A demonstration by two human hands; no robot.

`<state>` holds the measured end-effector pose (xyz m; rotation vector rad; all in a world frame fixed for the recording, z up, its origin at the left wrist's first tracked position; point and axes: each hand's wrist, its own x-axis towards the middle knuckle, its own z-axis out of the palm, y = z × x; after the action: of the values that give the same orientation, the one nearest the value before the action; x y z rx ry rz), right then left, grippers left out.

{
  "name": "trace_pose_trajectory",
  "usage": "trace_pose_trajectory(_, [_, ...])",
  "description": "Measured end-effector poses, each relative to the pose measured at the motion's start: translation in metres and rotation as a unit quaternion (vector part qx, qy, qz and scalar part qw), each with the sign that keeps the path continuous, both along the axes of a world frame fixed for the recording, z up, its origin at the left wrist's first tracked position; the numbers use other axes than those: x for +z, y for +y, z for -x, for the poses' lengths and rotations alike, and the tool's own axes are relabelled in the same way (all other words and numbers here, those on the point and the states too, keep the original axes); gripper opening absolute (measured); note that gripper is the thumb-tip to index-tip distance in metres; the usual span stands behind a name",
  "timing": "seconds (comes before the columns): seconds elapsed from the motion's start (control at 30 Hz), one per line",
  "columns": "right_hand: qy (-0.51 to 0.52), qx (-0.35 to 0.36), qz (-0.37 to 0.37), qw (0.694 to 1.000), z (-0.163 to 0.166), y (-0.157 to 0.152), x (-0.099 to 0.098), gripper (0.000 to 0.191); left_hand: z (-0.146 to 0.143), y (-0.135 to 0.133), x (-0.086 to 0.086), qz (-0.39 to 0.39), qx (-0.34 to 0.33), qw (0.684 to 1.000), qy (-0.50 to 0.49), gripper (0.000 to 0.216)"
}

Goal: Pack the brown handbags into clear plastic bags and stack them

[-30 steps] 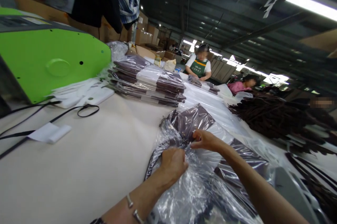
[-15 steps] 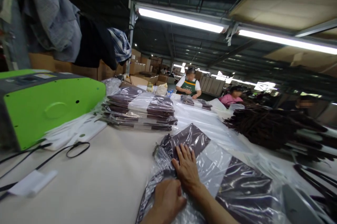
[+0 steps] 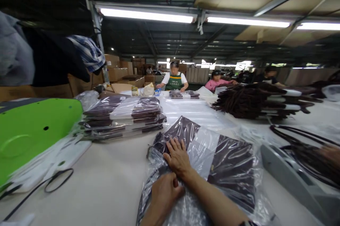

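A dark brown folded garment with a pale band lies in a clear plastic bag on the table before me. My right hand rests flat on the bagged garment near its upper left corner, fingers spread. Just below it, my left hand is closed at the bag's loose left side, its curled fingers apparently gripping the plastic; the fingertips are hidden.
A stack of bagged garments stands ahead on the left, beside a green machine with a cable. Right of me are a grey device and a dark brown pile. Another person's hand shows at the right edge. Co-workers sit beyond.
My view has turned right and levelled, so the surroundings have shifted left. Both hands keep nearly the same places on the bagged garment. A co-worker's hand now shows at the right edge.
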<state>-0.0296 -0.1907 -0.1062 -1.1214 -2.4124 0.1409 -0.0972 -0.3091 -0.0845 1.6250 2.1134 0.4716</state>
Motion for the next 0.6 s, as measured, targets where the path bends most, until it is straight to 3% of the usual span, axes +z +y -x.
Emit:
trace_pose_trajectory(0.1, [0.029,0.015,0.081,0.996,0.000,0.005,0.015,0.062,0.004,0.002,-0.005,-0.021,-0.014,0.999,-0.023,0.010])
trace_pose_trajectory(0.2, [0.051,0.020,0.179,0.982,-0.012,0.013,0.044,0.065,0.015,0.006,-0.006,-0.036,-0.042,0.993,-0.105,0.012])
trace_pose_trajectory(0.27, [0.056,0.020,0.184,0.981,-0.032,0.013,0.063,0.065,0.028,0.010,0.002,-0.044,-0.056,0.986,-0.153,0.013])
trace_pose_trajectory(0.33, [0.037,0.033,0.147,0.988,-0.057,0.005,0.074,0.068,0.043,0.016,0.014,-0.094,-0.048,0.985,-0.140,0.016])
trace_pose_trajectory(0.43, [-0.022,0.045,0.106,0.993,-0.091,-0.015,0.068,0.073,0.066,0.032,0.031,-0.174,0.009,0.985,0.004,0.028])
trace_pose_trajectory(0.5, [-0.052,0.040,0.123,0.990,-0.104,-0.028,0.054,0.073,0.076,0.049,0.038,-0.165,0.040,0.980,0.100,0.041])
trace_pose_trajectory(0.6, [-0.060,0.033,0.174,0.982,-0.106,-0.041,0.037,0.072,0.078,0.083,0.042,-0.127,0.031,0.977,0.169,0.050])
